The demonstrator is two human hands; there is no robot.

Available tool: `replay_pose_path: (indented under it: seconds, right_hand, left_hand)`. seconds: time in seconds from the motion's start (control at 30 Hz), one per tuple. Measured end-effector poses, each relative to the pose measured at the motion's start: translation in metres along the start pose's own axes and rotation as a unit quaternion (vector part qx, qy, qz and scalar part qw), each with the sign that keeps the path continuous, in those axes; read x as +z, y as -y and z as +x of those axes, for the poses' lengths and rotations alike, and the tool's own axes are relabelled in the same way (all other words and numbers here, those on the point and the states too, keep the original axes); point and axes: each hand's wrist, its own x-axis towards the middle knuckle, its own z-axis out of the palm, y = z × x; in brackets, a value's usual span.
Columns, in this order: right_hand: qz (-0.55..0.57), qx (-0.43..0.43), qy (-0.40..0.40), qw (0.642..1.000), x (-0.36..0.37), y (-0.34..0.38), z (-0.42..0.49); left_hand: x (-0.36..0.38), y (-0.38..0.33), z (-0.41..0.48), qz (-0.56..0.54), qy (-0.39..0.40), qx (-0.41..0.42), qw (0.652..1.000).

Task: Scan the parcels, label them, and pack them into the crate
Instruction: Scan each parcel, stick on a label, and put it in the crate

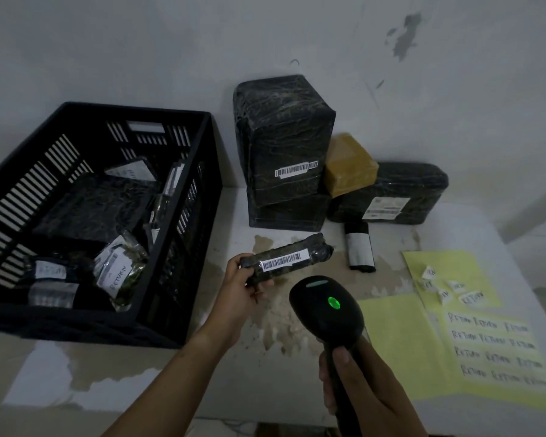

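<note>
My left hand [245, 287] grips one end of a long black wrapped parcel [309, 252] above the table, its white barcode strip facing up. My right hand [356, 392] holds the handle of a black barcode scanner [327, 310], whose head points at the parcel and shows a green light. The black slatted crate [189, 234] stands at the left and holds several wrapped parcels with "RETURN" labels. Yellow sheets with handwritten "RETURN" labels [495, 351] lie at the right, with a few cut labels [448, 287] above them.
Behind the held parcel stands a tall black parcel [284, 137] on a flat one, a tan box [350, 165], a wide black parcel with a label [391, 193] and a small black roll [360, 247]. The white table [108, 380] has worn patches; a wall is close behind.
</note>
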Motion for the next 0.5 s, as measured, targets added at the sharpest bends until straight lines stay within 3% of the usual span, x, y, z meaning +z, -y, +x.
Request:
replay_pose_path:
  seconds: [0.5]
  right_hand:
    - [-0.046,0.0,0.005,0.999,0.0024,-0.0015,0.0028]
  left_hand:
    - [0.0001,0.0002,0.0068,0.004,-0.002,0.003,1.0]
